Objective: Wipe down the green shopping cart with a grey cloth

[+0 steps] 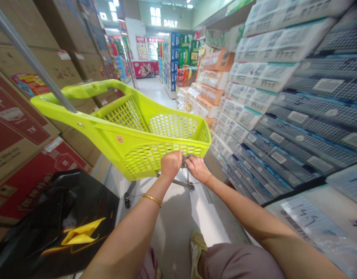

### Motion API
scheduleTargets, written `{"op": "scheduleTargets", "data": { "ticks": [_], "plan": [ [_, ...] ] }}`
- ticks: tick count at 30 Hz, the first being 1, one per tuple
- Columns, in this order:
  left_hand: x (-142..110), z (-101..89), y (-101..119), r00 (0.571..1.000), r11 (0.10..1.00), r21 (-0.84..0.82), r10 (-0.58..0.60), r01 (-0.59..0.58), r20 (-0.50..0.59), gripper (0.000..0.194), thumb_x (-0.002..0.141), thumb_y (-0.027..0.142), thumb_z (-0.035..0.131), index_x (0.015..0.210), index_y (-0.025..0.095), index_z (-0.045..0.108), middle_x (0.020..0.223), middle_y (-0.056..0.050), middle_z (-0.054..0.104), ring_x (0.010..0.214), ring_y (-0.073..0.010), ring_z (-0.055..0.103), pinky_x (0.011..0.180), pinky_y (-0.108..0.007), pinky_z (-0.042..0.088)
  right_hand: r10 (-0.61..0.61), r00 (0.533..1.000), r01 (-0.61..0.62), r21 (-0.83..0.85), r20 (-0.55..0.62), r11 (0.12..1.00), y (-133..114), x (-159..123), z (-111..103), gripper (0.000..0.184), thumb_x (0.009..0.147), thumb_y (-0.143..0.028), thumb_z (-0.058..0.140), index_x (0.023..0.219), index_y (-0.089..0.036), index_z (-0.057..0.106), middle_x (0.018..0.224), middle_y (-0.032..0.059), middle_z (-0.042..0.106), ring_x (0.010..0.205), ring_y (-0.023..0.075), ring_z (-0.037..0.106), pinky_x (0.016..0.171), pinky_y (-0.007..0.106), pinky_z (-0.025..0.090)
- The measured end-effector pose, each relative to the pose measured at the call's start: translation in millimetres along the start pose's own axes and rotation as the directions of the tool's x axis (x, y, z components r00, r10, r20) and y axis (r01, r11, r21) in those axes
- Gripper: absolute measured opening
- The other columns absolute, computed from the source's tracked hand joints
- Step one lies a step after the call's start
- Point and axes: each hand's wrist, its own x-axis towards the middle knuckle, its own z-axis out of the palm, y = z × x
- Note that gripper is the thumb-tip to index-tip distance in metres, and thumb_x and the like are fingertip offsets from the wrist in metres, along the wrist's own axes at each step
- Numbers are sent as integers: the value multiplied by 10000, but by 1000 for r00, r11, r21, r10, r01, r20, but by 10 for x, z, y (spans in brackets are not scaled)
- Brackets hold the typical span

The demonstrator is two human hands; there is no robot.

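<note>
My left hand (172, 164) and my right hand (197, 168) meet in front of me with curled fingers. Between them shows a bit of something small and dark grey (184, 159), perhaps cloth, mostly hidden by the fingers. Just behind the hands stands a lime-green plastic shopping cart (108, 133) with latticed sides, turned crosswise in the aisle. Its grey metal legs and casters (191, 187) rest on the floor. Whether my knuckles touch the basket's side I cannot tell. A gold bangle (151, 200) circles my left wrist.
Stacked cardboard cartons (64, 71) line the left, with a black box (88, 205) low beside me. On the right rise wrapped packs in white (254, 75) and blue check (309, 112). A grey pole (33, 56) slants above the cart. The tiled aisle (149, 87) runs on behind it.
</note>
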Motion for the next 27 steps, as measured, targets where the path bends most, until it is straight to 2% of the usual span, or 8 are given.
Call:
{"op": "scheduleTargets", "data": {
  "ticks": [3,5,8,11,15,19,22,27],
  "plan": [
    [-8,-9,-6,1000,1000,9,2,-2,6,557,961,366,191,759,118,647,718,-132,672,647,-174,606,580,-251,376,-128,989,128,4,79,992,1,-106,-5,308,918,-201,364,1114,-190,601,1030,97,591,891,189,457,742,311,346],
    [-7,-5,-7,1000,1000,14,5,-5,12,556,961,367,190,761,120,646,722,-132,672,651,-178,608,582,-252,374,-135,989,135,-5,59,991,53,-67,-65,314,919,-198,359,1126,-195,596,1030,94,592,905,186,458,758,309,346],
    [1,2,-5,1000,999,33,6,-6,9,544,960,358,204,778,121,658,735,-129,681,649,-176,606,574,-250,364,-44,997,43,-18,-62,999,169,165,-240,332,922,-198,353,1168,-201,575,1024,96,575,955,191,449,808,317,341],
    [9,-5,-1,1000,999,51,-4,4,5,540,958,352,221,766,129,673,726,-120,687,631,-166,599,560,-246,346,146,965,-149,2,-220,989,255,455,-417,336,921,-204,364,1198,-209,555,1068,103,538,1020,208,424,859,342,327],
    [7,-28,-6,1000,998,68,0,-1,14,532,957,346,234,758,138,682,727,-108,688,625,-157,591,556,-242,336,211,940,-209,35,-269,977,232,569,-418,309,917,-227,388,1164,-210,574,1069,99,520,1011,203,416,874,347,331],
    [-2,-33,-22,999,998,59,25,-27,24,506,954,318,241,797,136,686,764,-111,693,643,-160,591,565,-245,343,108,977,-104,27,-185,994,105,302,-185,305,916,-192,368,1117,-202,598,1016,93,546,970,194,434,822,324,341],
    [-7,-10,-27,1000,998,54,23,-22,-13,556,961,355,216,747,132,679,715,-109,681,608,-150,577,552,-241,335,18,999,-17,24,-49,1000,27,41,-26,312,918,-204,370,1137,-191,591,1025,105,571,970,200,442,803,325,336],
    [-19,41,-31,997,998,55,33,-29,-69,570,962,376,214,710,132,664,665,-107,663,593,-155,574,541,-247,328,-114,990,110,51,82,993,14,-144,37,302,924,-225,366,1127,-206,589,1065,96,589,937,190,454,779,319,331]
  ]
}}
